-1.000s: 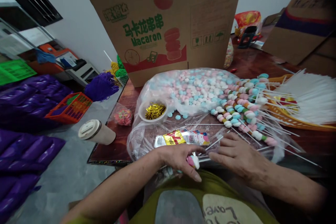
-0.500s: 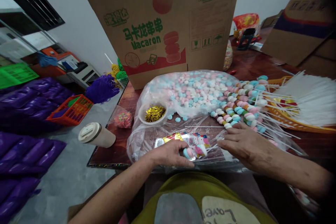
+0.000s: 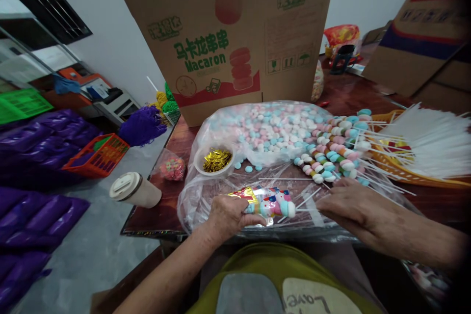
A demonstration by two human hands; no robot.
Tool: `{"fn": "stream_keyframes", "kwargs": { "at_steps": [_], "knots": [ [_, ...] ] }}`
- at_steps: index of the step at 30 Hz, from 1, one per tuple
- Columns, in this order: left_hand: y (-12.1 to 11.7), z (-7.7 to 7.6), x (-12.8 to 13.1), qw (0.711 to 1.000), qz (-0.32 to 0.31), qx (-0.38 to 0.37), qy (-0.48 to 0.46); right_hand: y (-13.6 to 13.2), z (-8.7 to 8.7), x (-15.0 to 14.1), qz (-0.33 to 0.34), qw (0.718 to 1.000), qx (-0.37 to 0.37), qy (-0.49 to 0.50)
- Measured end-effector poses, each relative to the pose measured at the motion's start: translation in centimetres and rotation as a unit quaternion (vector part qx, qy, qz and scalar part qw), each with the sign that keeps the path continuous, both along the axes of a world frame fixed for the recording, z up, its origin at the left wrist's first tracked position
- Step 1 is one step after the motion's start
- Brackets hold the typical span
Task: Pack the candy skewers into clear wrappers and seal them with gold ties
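Observation:
A short candy skewer (image 3: pixel 289 208) of pink, blue and white pieces lies low over the front of the table. Its left end is in my left hand (image 3: pixel 230 216), whose thumb and fingers are closed around it. Printed clear wrappers (image 3: pixel 274 194) with gold and red parts lie against the candy; whether the skewer is inside one, I cannot tell. My right hand (image 3: pixel 356 211) is pinched at the end of the white stick, its fingertips partly hidden. Just beyond that hand, finished-looking candy skewers (image 3: pixel 331 154) are piled with sticks pointing right.
Loose pastel candies (image 3: pixel 272 125) fill a clear bag before a large cardboard box (image 3: pixel 235 68). A bowl (image 3: pixel 198 163) holds gold twist ties. White sticks or sleeves fill an orange basket (image 3: pixel 412 175) on the right. A lidded cup (image 3: pixel 147 194) stands at the table's left edge.
The skewer has shifted slightly right and now overlaps the printed wrappers more. My left hand has moved a little left and closed further; my right hand has moved slightly right.

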State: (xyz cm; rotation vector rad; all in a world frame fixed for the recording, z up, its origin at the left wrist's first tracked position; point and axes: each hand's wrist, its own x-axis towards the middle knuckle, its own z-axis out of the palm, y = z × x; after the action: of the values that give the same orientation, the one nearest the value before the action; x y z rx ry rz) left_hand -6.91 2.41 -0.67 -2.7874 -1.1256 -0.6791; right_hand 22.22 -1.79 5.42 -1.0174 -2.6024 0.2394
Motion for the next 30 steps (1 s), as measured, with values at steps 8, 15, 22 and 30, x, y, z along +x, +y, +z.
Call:
{"fn": "stream_keyframes", "kwargs": {
  "at_steps": [8,15,22,30],
  "knots": [
    [-0.1,-0.5,1.0,0.987,-0.057,-0.143,-0.045,0.6,-0.4,-0.8,0.028,0.999,0.029,-0.009],
    [0.3,0.0,2.0,0.951,-0.09,-0.28,-0.093,1.5,-0.9,-1.3,0.031,0.999,0.002,-0.035],
    [-0.6,-1.6,4.0,0.886,-0.071,-0.448,-0.097,2.4,-4.0,-4.6,0.028,0.991,-0.066,-0.109],
    [0.9,1.4,1.2,0.764,-0.066,-0.62,-0.164,3.8,-2.7,-4.2,0.046,0.996,-0.032,-0.068]
  ]
}}
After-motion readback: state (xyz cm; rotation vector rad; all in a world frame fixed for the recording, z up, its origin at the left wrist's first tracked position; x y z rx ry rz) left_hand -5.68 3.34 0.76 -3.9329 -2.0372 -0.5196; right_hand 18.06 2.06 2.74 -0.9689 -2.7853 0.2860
